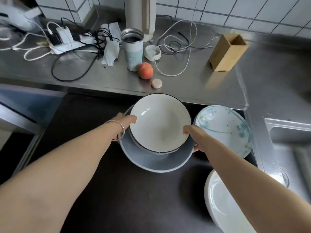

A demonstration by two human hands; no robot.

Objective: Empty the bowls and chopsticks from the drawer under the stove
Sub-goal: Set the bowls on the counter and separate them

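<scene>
A white bowl with a black rim point(159, 121) sits tilted on top of a larger grey-blue bowl point(151, 162), over the dark stove top. My left hand point(125, 121) grips the stack at its left edge, thumb on the white bowl's rim. At the right edge my right hand point(193, 133) holds the stack, thumb on the rim and fingers under the grey bowl. A pale bowl with blue flower patterns point(225, 128) rests to the right. Another white bowl point(218, 199) lies at the lower right, partly hidden by my right arm. No chopsticks or drawer show.
The steel counter point(185, 88) behind holds a peach point(145, 70), a small round lid point(156, 83), an open tumbler point(133, 49), a white cap point(152, 52), a wooden holder point(227, 52), tangled cables and tissue point(110, 51). A steel sink point(289, 148) lies at the right.
</scene>
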